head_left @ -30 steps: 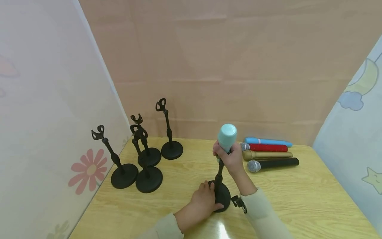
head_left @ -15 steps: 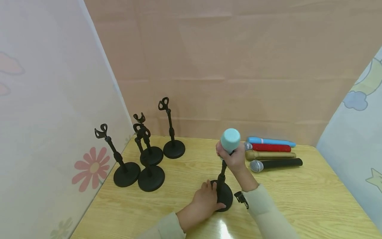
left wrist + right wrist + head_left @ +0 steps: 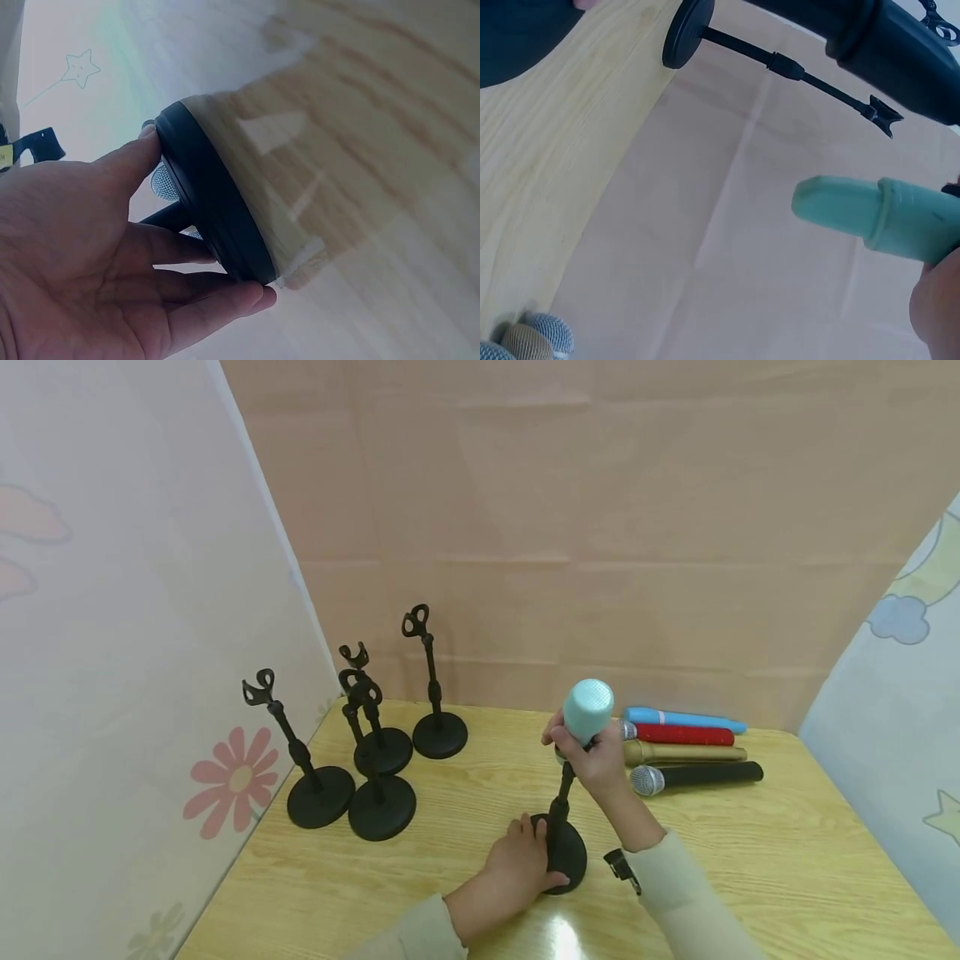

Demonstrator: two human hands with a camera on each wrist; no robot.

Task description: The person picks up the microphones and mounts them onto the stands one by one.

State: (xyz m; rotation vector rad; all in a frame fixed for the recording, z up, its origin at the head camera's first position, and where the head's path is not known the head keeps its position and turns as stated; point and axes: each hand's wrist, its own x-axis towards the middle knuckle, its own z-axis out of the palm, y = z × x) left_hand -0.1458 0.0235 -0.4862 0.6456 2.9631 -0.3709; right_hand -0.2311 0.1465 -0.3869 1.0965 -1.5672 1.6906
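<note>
My right hand (image 3: 602,766) grips a teal microphone (image 3: 588,712) at the top of a black desktop microphone stand (image 3: 570,853), its head turned up toward me. In the right wrist view the tapered lower end of the teal microphone (image 3: 840,206) sticks out past the hand (image 3: 939,307). The stand's clip is mostly hidden by the fingers, so how the microphone sits in it cannot be told. My left hand (image 3: 513,868) holds the stand's round base on the table. In the left wrist view, thumb and fingers span the rim of the base (image 3: 217,199).
Several black microphone stands (image 3: 381,807) with bare clips stand at the left. On the right lie a blue microphone (image 3: 682,719), a red one (image 3: 682,734), a gold one (image 3: 686,754) and a black one (image 3: 712,774). A small black device (image 3: 622,870) sits at the right sleeve.
The teal microphone's head dipped toward me, then tilted slightly right as the right hand and forearm shifted right. The left hand keeps its hold on the base. The head view has shifted slightly.
</note>
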